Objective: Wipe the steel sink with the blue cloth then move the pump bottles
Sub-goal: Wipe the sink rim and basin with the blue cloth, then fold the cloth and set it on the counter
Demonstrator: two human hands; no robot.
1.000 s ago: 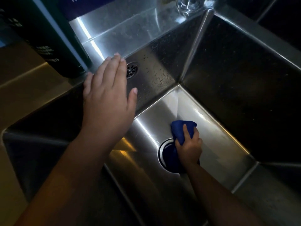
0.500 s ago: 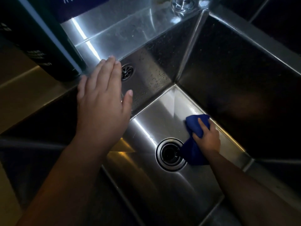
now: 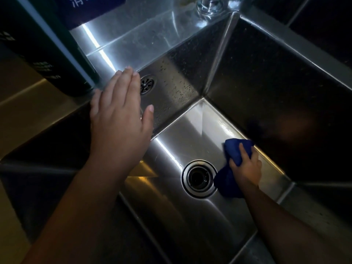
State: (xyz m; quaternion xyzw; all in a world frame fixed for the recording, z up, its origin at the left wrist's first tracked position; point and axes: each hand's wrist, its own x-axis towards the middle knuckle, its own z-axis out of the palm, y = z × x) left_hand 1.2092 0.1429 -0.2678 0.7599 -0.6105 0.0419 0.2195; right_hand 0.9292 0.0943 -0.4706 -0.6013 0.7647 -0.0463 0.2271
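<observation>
Your left hand (image 3: 120, 119) hides part of the overflow grille (image 3: 147, 83). Your right hand (image 3: 245, 168) covers the middle of the blue cloth (image 3: 226, 182). The frame's top edge cuts off the dark bottle (image 3: 47, 54) and the faucet base (image 3: 209, 4).

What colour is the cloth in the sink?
Deep blue. The cloth, bunched in the right hand, shows in the head view.

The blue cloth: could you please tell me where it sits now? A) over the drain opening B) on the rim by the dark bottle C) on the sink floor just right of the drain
C: the right hand presses the blue cloth on the sink floor beside the uncovered drain.
</observation>
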